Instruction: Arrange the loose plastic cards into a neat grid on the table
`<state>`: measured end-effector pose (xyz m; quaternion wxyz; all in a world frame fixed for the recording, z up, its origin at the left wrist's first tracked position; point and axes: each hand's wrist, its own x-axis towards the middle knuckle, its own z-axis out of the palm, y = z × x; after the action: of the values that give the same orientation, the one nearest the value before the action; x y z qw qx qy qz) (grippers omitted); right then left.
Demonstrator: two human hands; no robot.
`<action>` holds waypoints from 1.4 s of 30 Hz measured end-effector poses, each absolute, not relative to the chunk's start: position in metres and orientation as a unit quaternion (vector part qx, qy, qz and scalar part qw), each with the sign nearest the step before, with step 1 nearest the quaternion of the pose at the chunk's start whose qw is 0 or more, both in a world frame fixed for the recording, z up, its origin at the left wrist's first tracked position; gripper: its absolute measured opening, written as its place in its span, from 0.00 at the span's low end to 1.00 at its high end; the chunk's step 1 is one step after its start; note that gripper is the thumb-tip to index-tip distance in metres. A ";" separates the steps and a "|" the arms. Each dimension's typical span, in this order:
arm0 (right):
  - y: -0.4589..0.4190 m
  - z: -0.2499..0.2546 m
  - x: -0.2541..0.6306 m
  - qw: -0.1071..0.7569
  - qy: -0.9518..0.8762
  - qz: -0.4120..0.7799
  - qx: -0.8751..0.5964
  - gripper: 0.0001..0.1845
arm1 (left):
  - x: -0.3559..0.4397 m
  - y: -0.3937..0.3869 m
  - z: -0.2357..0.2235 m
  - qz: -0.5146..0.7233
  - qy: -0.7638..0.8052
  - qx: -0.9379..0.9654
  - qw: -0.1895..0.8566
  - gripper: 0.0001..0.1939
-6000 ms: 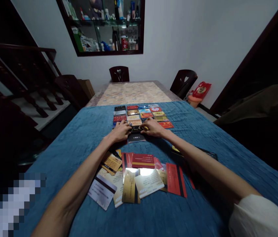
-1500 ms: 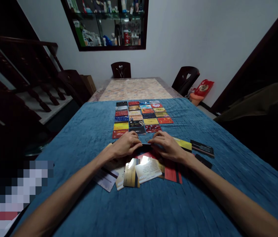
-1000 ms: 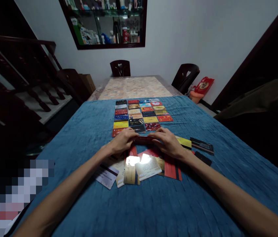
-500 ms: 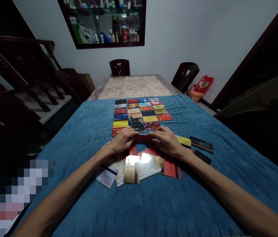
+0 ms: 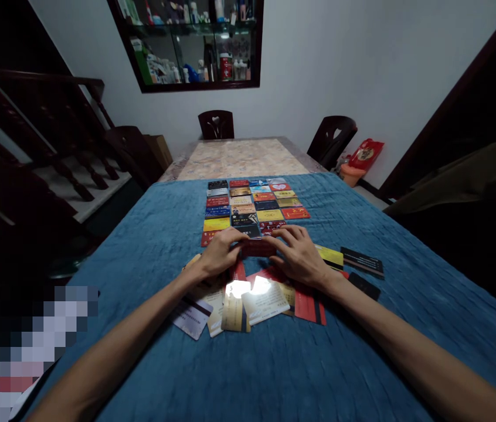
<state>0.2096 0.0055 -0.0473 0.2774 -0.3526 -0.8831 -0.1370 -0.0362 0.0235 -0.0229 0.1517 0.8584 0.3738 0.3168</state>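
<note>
Between my two hands a dark red plastic card [image 5: 258, 247] is held by its short ends, tilted up. My left hand [image 5: 221, 251] pinches its left end, and my right hand [image 5: 297, 253] grips the right end. Just beyond lie several cards in neat rows and columns, among them a yellow card [image 5: 217, 224], a black VIP card [image 5: 244, 220] and an orange-red card [image 5: 296, 213]. Below my hands is a loose overlapping heap, with a white card [image 5: 266, 302], a gold card [image 5: 235, 310], a silver card [image 5: 192, 317] and a red card [image 5: 309, 306].
A blue cloth [image 5: 151, 234] covers the near part of the table. To the right lie a yellow card with a black stripe [image 5: 329, 257] and black cards [image 5: 362, 262]. Chairs [image 5: 216, 124] stand around the far table, and a glass-shelved cabinet [image 5: 199, 53] is set in the wall.
Six seconds ago my hands were at a black card in the rows. They came back to the heap and took up the dark red card. In the last second they have hardly moved.
</note>
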 end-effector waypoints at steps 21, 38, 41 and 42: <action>0.003 -0.044 0.205 0.310 -0.854 -0.194 -0.370 0.21 | -0.037 0.024 -0.019 0.331 0.373 0.860 0.111 0.17; 0.050 -0.006 0.192 0.330 -0.865 -0.208 -0.316 0.26 | -0.056 0.045 0.004 0.330 0.331 0.882 -0.056 0.27; 0.061 0.000 0.187 0.320 -0.874 -0.193 -0.310 0.28 | -0.063 0.052 0.010 0.312 0.325 0.889 -0.082 0.29; 0.065 0.002 0.186 0.318 -0.877 -0.190 -0.307 0.28 | -0.066 0.054 0.012 0.303 0.326 0.891 -0.089 0.29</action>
<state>0.1856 0.0652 0.0022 0.3178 -0.3075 -0.8766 -0.1897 -0.0658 0.0542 0.0122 -0.0893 0.8911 0.3258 0.3029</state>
